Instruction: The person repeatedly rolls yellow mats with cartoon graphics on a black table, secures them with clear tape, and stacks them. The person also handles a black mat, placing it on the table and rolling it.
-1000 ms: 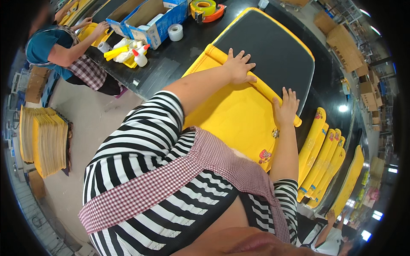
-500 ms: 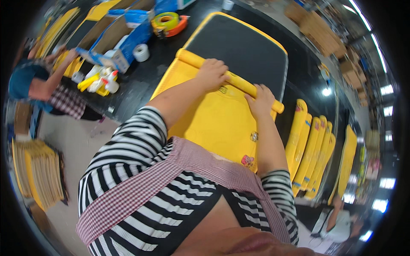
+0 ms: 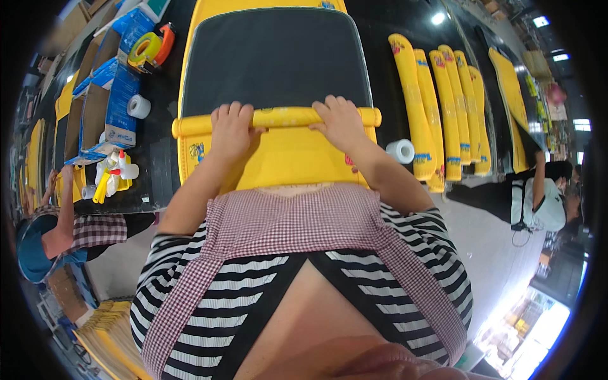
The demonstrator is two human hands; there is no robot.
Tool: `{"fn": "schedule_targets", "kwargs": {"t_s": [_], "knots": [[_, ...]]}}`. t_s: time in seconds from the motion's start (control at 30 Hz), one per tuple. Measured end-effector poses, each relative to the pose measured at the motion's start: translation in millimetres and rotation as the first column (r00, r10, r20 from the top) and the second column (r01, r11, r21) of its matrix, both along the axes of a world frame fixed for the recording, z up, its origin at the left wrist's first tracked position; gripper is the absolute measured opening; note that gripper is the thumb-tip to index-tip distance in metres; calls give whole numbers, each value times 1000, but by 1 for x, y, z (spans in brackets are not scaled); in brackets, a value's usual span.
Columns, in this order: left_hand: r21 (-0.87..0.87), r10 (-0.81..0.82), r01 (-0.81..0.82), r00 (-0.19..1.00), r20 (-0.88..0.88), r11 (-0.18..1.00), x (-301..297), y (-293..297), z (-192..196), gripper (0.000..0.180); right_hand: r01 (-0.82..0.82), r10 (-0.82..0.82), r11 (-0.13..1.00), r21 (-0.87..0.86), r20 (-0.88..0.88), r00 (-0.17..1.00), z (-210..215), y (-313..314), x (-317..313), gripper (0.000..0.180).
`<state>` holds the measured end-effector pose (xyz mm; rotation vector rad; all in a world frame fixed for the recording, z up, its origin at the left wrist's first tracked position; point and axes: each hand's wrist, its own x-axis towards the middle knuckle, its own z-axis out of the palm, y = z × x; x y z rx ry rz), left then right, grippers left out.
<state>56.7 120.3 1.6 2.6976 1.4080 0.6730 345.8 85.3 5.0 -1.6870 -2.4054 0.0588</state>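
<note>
A yellow printed sheet [image 3: 285, 155] lies on the dark table in front of me, its near part against my apron. Across it runs a rolled yellow tube [image 3: 288, 116], wider than the sheet. My left hand [image 3: 233, 130] is closed over the tube left of its middle. Toward the tube's right end, my right hand [image 3: 342, 123] grips it too, with the thumb on the near side. Beyond the tube is a flat black panel [image 3: 278, 57] with rounded far corners and a yellow border. What lies inside the tube is hidden.
Several long yellow rolls [image 3: 449, 107] lie side by side at the right, near a white tape roll [image 3: 400, 151]. To the left are blue cartons [image 3: 120, 104], a tape dispenser [image 3: 152, 47], spray bottles [image 3: 120, 171] and another white roll [image 3: 139, 106]. Co-workers stand at both sides.
My view has turned, so the sheet and tube now lie straight before me instead of slanted. Both hands stay on the tube. The white roll by my right arm has come into sight.
</note>
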Motion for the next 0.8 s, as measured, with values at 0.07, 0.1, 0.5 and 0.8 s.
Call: {"fn": "schedule_targets", "kwargs": {"t_s": [0.07, 0.1, 0.5, 0.8], "knots": [[-72, 27, -29, 999, -26, 997, -14, -58, 3, 48, -92, 94, 995, 42, -54, 994, -2, -54, -6, 48], [-128, 57, -68, 995, -84, 989, -20, -83, 6, 50, -84, 78, 991, -100, -67, 995, 5, -74, -11, 50], [-271, 91, -113, 992, -91, 956, -17, -79, 12, 75, -101, 105, 991, -86, 36, 994, 20, -37, -8, 76], [-119, 34, -39, 998, -46, 992, 11, 109, 4, 44, -59, 70, 973, 221, -43, 997, -12, -5, -32, 52]]}}
